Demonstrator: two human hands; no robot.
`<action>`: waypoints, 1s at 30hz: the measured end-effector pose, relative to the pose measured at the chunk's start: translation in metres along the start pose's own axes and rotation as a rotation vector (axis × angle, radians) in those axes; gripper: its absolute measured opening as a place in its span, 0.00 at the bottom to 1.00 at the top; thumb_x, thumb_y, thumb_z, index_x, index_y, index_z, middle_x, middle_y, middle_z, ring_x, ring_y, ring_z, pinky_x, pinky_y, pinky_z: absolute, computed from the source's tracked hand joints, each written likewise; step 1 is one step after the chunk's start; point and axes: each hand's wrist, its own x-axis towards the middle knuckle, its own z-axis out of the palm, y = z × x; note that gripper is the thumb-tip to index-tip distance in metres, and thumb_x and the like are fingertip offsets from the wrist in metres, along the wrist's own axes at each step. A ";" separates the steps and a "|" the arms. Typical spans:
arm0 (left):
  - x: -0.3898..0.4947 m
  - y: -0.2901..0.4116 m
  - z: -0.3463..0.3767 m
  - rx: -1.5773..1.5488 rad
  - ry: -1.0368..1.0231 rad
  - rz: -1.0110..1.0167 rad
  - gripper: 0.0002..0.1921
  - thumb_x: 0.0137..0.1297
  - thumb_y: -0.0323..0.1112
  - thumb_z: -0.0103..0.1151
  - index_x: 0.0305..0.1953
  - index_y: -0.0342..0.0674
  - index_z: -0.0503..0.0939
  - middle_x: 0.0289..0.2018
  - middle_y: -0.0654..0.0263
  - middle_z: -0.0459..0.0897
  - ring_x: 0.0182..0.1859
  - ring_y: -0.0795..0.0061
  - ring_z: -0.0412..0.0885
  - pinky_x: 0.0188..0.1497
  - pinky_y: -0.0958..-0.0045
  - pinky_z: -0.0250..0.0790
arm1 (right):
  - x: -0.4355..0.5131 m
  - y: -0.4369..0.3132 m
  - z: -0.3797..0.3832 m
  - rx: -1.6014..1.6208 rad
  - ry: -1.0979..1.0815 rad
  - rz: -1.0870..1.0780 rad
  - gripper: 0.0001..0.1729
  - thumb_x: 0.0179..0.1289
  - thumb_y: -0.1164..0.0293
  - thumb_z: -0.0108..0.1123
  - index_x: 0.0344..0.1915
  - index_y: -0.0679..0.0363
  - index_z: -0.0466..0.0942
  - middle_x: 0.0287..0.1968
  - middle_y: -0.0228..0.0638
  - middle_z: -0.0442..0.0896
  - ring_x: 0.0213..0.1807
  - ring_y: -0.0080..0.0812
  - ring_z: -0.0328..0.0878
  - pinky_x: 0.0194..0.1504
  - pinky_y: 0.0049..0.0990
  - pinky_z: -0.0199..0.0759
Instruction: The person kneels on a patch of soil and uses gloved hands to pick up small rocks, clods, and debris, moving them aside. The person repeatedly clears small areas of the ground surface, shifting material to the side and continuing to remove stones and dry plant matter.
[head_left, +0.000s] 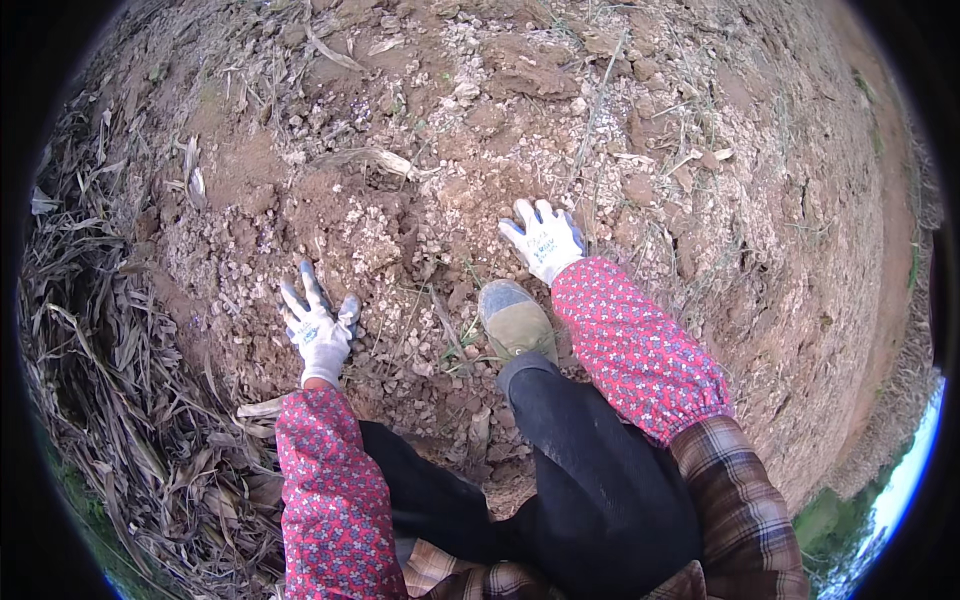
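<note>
My left hand, in a white work glove with blue-grey coated fingers, lies spread on crumbly brown soil at the left. Its fingers are apart and hold nothing that I can see. My right hand, gloved the same way, is spread on the clods just beyond the toe of my shoe. Nothing shows in it; the palm side is hidden. Red floral sleeve covers reach down both forearms. Between the hands are loose clods, a few green grass blades and a thin dry stalk.
A thick heap of dry corn leaves and stalks runs along the left side. A dry stalk piece lies in the soil beyond my hands. Another pale stalk is beside my left forearm. Green plants show at the lower right edge.
</note>
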 end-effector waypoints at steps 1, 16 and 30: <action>-0.004 0.001 -0.001 0.016 -0.019 -0.011 0.49 0.56 0.66 0.55 0.73 0.69 0.37 0.73 0.53 0.38 0.69 0.35 0.49 0.67 0.40 0.49 | -0.001 -0.006 0.008 -0.002 -0.004 -0.003 0.34 0.55 0.62 0.61 0.64 0.40 0.65 0.65 0.39 0.60 0.63 0.48 0.59 0.56 0.46 0.67; -0.002 -0.004 0.005 -0.008 0.036 0.032 0.49 0.57 0.66 0.54 0.73 0.70 0.36 0.73 0.52 0.39 0.69 0.34 0.49 0.66 0.37 0.47 | -0.004 -0.001 -0.012 1.194 0.109 0.156 0.16 0.61 0.64 0.59 0.48 0.55 0.80 0.44 0.45 0.83 0.42 0.43 0.82 0.46 0.36 0.74; 0.001 -0.002 -0.002 0.026 -0.067 -0.053 0.47 0.57 0.67 0.52 0.72 0.71 0.36 0.74 0.57 0.35 0.69 0.33 0.47 0.70 0.45 0.44 | -0.008 -0.031 -0.030 1.276 0.150 -0.248 0.25 0.59 0.64 0.62 0.57 0.51 0.74 0.55 0.40 0.76 0.61 0.41 0.70 0.63 0.33 0.63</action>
